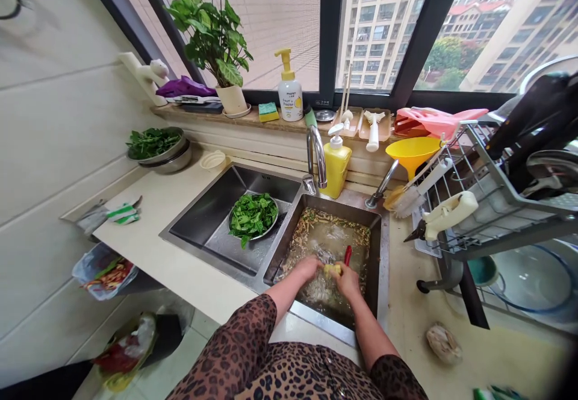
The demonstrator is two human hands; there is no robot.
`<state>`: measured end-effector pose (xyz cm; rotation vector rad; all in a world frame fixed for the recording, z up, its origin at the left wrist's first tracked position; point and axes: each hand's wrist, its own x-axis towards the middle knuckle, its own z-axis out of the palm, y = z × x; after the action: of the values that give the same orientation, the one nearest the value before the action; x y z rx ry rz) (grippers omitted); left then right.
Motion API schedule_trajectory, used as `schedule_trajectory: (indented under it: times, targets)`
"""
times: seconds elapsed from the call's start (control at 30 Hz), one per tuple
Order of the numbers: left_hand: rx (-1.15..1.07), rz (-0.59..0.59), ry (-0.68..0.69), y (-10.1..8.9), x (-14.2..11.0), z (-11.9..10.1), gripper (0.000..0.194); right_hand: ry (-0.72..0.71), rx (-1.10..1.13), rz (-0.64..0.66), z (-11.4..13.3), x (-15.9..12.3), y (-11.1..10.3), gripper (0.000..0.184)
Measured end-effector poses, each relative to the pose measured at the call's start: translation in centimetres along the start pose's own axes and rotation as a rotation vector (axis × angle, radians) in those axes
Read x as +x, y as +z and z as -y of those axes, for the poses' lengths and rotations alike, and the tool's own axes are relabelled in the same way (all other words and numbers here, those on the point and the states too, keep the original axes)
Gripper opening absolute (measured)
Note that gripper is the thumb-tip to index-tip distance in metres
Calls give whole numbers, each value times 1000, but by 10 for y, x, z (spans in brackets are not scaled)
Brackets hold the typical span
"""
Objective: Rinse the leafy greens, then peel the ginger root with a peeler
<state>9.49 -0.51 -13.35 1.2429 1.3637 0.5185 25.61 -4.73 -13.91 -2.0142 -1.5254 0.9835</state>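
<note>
Over the right sink basin [385, 249], part filled with cloudy water and floating brown and green bits, both of my hands work close together. My left hand [309, 268] is closed, its fingertips on one end of a knobbly yellow piece [333, 268] that looks like peeled ginger. My right hand [349, 283] is closed at the other end of that piece and grips a tool with a red handle [347, 255]; its blade or head is hidden. In the left basin [198, 219] sits a round colander [274, 223] heaped with green leaves [253, 214].
A chrome faucet [316, 156] and a yellow soap bottle [336, 168] stand behind the basins. To the right are a wire dish rack [492, 177] and a brown lump in plastic [444, 343]. Stacked bowls with greens [156, 144] stand at left, above a waste bin [106, 270].
</note>
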Motion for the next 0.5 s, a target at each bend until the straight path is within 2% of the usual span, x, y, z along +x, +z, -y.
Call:
schedule_trajectory:
  times: [0.07, 0.13, 0.23, 0.33, 0.4, 0.5]
  targets:
    - [-24, -21, -46, -7, -1, -6, 13, -19, 364, -70, 7, 4, -3, 40]
    - [-71, -23, -98, -14, -3, -12, 28, -22, 644, -76, 15, 7, -7, 51]
    - [-253, 61, -162, -20, -10, -20, 47, -131, 765, -36, 25, 4, -14, 47]
    - [-546, 174, -135, -20, -15, -25, 50, -254, 786, 45, 31, -3, -18, 41]
    - [-639, 172, -54, -20, -18, -27, 52, -197, 863, 107, 32, -7, -20, 51]
    - [-624, 149, 78, -20, -20, -31, 50, 28, 1010, 198, 33, -11, -20, 64]
